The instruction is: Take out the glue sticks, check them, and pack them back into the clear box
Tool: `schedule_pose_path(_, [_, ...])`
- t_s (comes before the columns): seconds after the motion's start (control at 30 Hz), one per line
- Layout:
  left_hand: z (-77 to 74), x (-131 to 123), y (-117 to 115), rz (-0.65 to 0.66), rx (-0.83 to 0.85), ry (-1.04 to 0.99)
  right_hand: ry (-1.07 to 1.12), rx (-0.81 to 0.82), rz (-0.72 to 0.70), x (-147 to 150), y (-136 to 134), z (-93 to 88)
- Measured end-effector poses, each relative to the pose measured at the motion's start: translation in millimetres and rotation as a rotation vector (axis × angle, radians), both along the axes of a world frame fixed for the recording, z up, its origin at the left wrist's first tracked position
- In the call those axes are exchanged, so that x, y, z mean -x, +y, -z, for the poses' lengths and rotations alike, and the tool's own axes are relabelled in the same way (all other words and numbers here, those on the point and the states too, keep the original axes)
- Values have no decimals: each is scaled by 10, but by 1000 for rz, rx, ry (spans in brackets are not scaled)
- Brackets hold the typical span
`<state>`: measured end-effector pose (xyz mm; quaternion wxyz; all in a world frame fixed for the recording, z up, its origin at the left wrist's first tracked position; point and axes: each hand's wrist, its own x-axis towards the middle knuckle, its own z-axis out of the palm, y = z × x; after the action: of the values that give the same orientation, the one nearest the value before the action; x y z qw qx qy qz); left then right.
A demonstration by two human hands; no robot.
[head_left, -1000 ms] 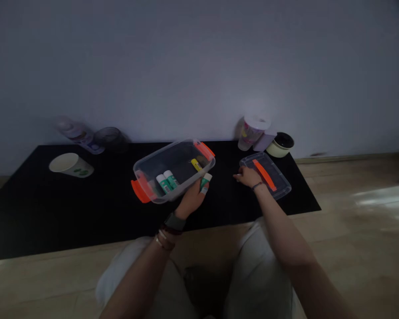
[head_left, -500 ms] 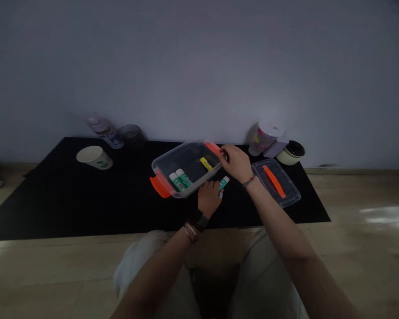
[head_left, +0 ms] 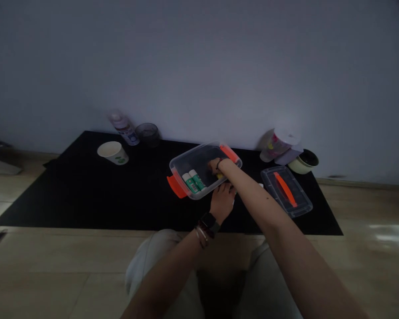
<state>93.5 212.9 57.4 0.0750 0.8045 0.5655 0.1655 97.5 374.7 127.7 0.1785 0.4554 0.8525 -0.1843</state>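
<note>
Far left, a black mat (head_left: 86, 195) lies on the wood floor (head_left: 53, 266) against the wall. At its back left a paper cup (head_left: 113, 153) lies on its side, mouth to the left. Behind it by the wall is a spray bottle (head_left: 123, 128), tilted, with a dark tumbler (head_left: 147, 134) just beside it. Mid-mat is a clear plastic box (head_left: 186, 161), open and set at an angle, with an orange latch (head_left: 177, 186) at the near-left end and another at the far-right end. Inside at the left end are two green glue sticks (head_left: 194, 181), side by side and touching. The right hand (head_left: 215, 166) is in the box at the right end, fingers curled down over a yellow item (head_left: 220, 176) on the box floor. It's mostly covered, so I can't tell if it's gripped or just touched. The left hand (head_left: 222, 201) is outside the box, touching or just at the near wall, with the back of the hand towards the camera and a watch (head_left: 209, 220) on the wrist. The fingers are folded under, so I can't tell if it's holding anything. The right forearm crosses above it. To the right, the box lid (head_left: 287, 190) with an orange handle lies flat on the mat, apart from the box. Behind it at the wall is a lidded cup (head_left: 279, 144), leaning, with a cream bowl (head_left: 304, 161) just beside it.
</note>
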Motion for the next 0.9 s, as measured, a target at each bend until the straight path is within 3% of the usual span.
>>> schedule_pose_path(0.07, [-40, 17, 10, -27, 46, -86, 74, -44, -29, -99, -55, -133])
schedule_pose_path(0.17, [-76, 24, 31, -53, 89, -284, 518, -258, -42, -470, -267, -399])
schedule_pose_path(0.27, [-60, 2, 61, -28, 142, -585, 871, -337, 136, -1054, -631, -540])
schedule_pose_path(0.33, [-41, -13, 78, -6, 254, -834, 911, -330, 346, -1420, -883, -492])
schedule_pose_path(0.43, [-47, -7, 73, 29, 455, -1112, 882, -253, 596, -1722, -1160, -256])
schedule_pose_path(0.5, [-75, 17, 38, 74, 513, -1170, 876, -106, 649, -1730, -1258, -78])
schedule_pose_path(0.57, [-104, 37, -15, 127, 537, -1157, 897, 17, 612, -1639, -1298, 60])
schedule_pose_path(0.63, [-115, 39, -72, 148, 588, -1153, 923, 9, 547, -1523, -1299, 151])
schedule_pose_path(0.73, [-82, 11, -136, 69, 688, -1214, 968, -85, 543, -1412, -1274, 230])
schedule_pose_path(0.83, [-39, -13, -175, 18, 797, -1295, 1034, -25, 603, -1409, -1259, 253])
schedule_pose_path(0.9, [-47, -14, -201, 54, 897, -1362, 1085, 59, 579, -1449, -1259, 227])
